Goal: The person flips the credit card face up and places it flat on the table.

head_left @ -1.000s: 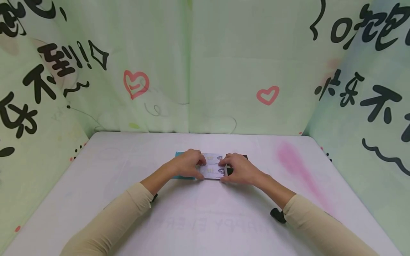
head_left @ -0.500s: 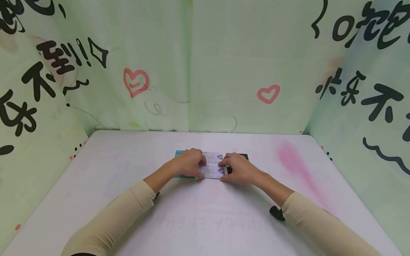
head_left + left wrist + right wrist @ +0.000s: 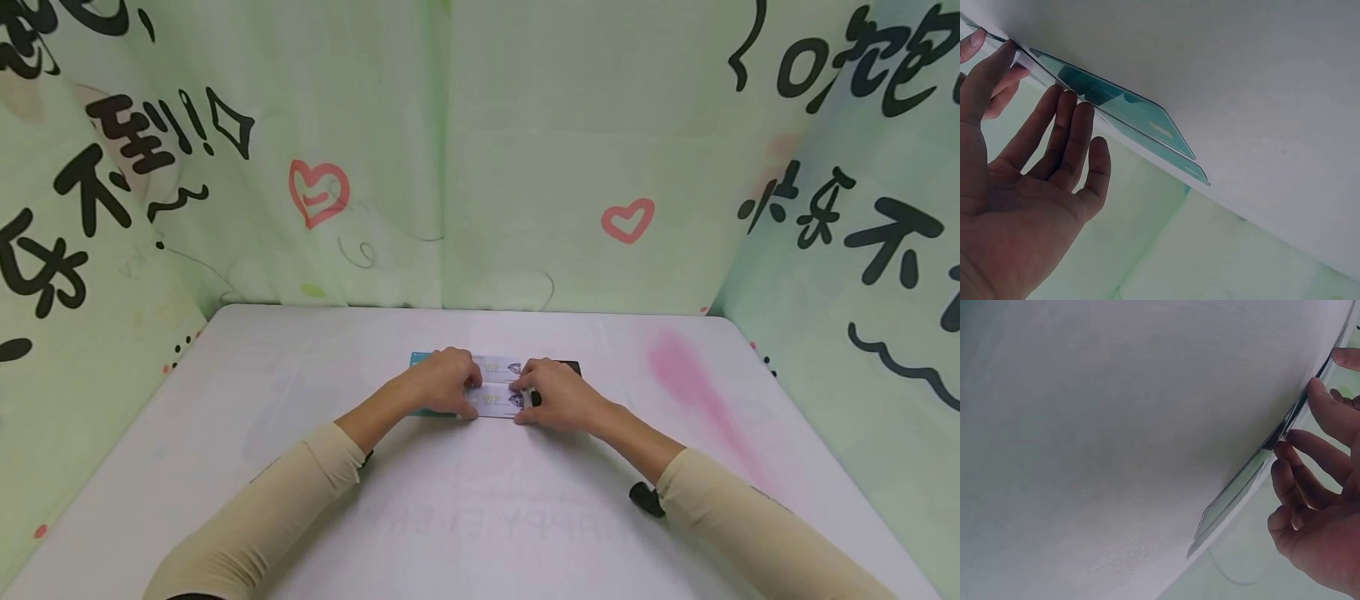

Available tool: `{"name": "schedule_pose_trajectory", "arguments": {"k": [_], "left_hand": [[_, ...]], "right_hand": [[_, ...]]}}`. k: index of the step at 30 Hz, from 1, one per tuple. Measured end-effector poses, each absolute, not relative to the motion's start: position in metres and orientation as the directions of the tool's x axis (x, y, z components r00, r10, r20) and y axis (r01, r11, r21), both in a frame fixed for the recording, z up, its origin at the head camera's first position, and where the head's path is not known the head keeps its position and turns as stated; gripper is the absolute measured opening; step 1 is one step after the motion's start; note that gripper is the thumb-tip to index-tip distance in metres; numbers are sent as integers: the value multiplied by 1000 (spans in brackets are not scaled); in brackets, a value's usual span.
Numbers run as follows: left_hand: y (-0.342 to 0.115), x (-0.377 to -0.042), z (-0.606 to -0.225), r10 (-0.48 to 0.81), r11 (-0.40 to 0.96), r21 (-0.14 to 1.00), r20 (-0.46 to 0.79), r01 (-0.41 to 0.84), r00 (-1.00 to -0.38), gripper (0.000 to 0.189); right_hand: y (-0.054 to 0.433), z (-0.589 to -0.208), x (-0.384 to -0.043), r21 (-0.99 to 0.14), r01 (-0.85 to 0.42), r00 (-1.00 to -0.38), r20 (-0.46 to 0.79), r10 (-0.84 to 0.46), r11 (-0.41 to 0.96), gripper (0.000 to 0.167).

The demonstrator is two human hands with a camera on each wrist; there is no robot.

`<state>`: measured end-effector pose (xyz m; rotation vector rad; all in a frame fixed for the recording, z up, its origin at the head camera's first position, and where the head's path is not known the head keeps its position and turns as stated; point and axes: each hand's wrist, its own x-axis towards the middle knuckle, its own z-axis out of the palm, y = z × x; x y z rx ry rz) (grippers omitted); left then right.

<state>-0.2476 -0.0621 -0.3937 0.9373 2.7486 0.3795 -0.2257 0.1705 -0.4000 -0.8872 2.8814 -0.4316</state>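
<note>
Two pale lavender cards lie flat on the table, one behind the other: the near VIP card (image 3: 493, 401) and the far card (image 3: 495, 367). My left hand (image 3: 441, 380) holds the near card at its left end, thumb at the near edge and index fingertip by the seam between the cards. At the right end my right hand (image 3: 558, 395) holds it the same way. Teal cards (image 3: 1154, 122) stick out beneath my left hand, with its other fingers at their edges. A black card (image 3: 573, 367) shows behind my right hand, which hides most of it.
The white table (image 3: 480, 517) carries a pink smear (image 3: 697, 392) on its right side. A green curtain (image 3: 525, 150) with hearts and black lettering closes off the back and both sides. Black wrist-worn gear (image 3: 647, 500) hangs under the right forearm.
The hands and cards stay almost in place. My right fingertips have shifted very slightly left along the near card, and the head view has tilted a little.
</note>
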Motion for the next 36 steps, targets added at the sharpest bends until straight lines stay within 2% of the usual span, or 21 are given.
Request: {"name": "schedule_pose_trajectory", "arguments": {"k": [18,36], "left_hand": [[-63,-244,-392,603,779,297,-113,552,-790,45],[-57,-256,-388,631,762,270,-100,589,-769,48]], "right_hand": [[170,-401,-227,-335,-514,-833,-23,-552,790,49],[184,-390,-235,-405,-532,-824,44,-565,744,35]]}}
